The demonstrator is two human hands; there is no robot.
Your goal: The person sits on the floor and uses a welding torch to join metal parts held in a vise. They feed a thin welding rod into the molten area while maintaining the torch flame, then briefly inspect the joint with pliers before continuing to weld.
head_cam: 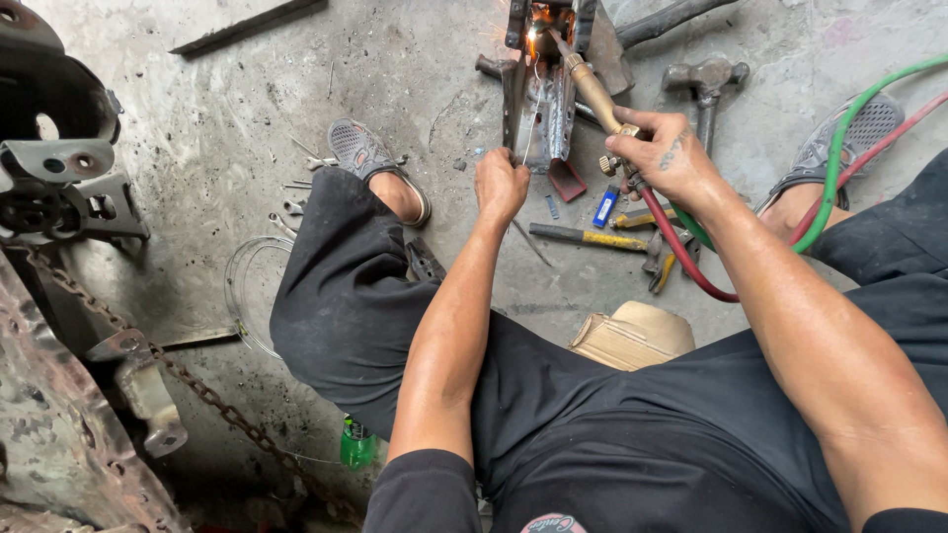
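My right hand (664,154) grips a brass gas torch (592,91) whose tip points at a bright orange glow on an upright metal bracket (541,94) standing on the concrete floor. A red hose (681,252) and a green hose (834,158) run from the torch back past my right arm. My left hand (501,184) is closed just below the bracket and pinches a thin filler rod (531,128) that reaches up toward the glowing spot. Sparks fly near the top of the bracket.
Two hammers (705,81) lie behind the bracket. A yellow-handled tool (591,237), pliers (664,262) and a blue lighter (604,207) lie on the floor. A wire coil (242,286), a chain (188,380), heavy rusty metal parts (59,178), a green bottle (356,444) and a cardboard piece (632,336) surround me.
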